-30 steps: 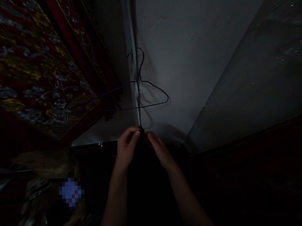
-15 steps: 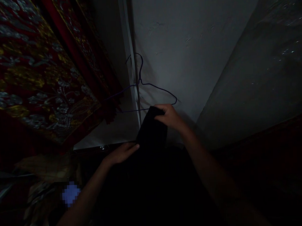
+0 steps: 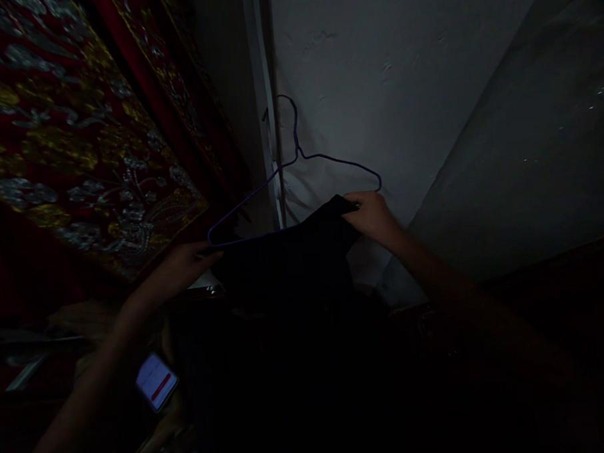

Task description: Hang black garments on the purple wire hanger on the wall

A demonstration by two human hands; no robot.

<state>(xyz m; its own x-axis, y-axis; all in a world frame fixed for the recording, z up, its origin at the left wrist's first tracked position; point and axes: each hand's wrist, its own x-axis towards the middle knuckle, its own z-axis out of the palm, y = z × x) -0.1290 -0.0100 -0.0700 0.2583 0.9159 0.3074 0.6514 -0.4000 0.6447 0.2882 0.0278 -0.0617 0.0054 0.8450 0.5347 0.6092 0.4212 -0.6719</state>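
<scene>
A dark wire clothes hanger [image 3: 336,159] is upright in front of the pale wall, its hook beside a thin vertical strip. Black cloth [image 3: 288,254], perhaps a garment, lies along the hanger's lower bar and drops into shadow; its full shape is too dark to make out. My left hand [image 3: 191,261] pinches the cloth's upper edge at the hanger's lower left corner. Near the right end, my right hand [image 3: 374,213] grips the other upper corner of the cloth, just below the hanger's right shoulder.
On the left hangs a red cloth [image 3: 129,174] embroidered in gold and silver. A phone [image 3: 157,382] with a lit screen lies at the lower left among dim clutter. Behind the hanger is a pale wall [image 3: 365,63], with a greyish shiny sheet [image 3: 519,157] at right.
My hands have moved apart, left hand to the left and up, right hand to the right. The black cloth, narrow before, now stretches wide along the hanger's bar. The hanger has tilted slightly.
</scene>
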